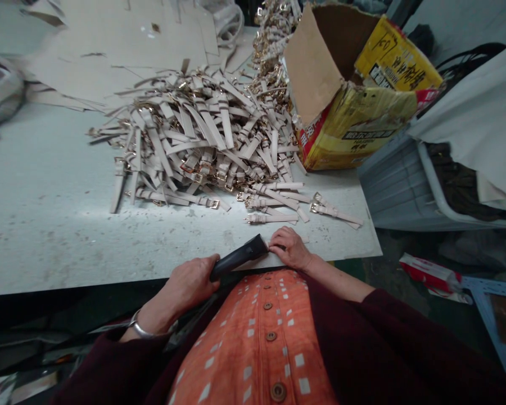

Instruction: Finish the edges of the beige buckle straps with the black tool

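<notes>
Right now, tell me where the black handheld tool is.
In the head view, the black handheld tool is below centre, over the near edge of the table, in the left hand, its far end close to the right hand.

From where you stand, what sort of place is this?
Probably a workshop for straps or similar accessories: a big heap of pale beige buckled straps lies on a stained whitish table, and the left hand grips a black bar-shaped tool.

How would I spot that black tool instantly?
Start at the pale table, its near edge by the orange shirt. There, the left hand grips the black tool, angled toward the right hand. Solid black sets it apart from the pale straps.
</notes>
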Demonstrator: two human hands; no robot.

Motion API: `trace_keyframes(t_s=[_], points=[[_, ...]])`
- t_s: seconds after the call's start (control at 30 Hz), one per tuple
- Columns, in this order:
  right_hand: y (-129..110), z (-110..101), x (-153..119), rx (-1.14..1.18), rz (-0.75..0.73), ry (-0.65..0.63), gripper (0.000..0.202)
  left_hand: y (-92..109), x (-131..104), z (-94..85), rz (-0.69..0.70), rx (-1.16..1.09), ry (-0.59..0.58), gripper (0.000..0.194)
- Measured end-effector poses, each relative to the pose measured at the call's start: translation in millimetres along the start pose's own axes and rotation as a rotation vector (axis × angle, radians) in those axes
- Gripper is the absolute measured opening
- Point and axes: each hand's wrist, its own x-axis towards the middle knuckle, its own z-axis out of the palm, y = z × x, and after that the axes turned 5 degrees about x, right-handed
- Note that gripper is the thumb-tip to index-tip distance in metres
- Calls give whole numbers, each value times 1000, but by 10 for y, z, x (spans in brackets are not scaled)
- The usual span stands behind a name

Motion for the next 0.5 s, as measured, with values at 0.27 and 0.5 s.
trace_keyframes(t_s=[0.27,0.5], points=[[-118,-16,71,-111,110,-23,10,-28,2,121,13,-28,30,32],[-169,-20,84,113,243,238,13,-70,0,163,32,-40,44,33]])
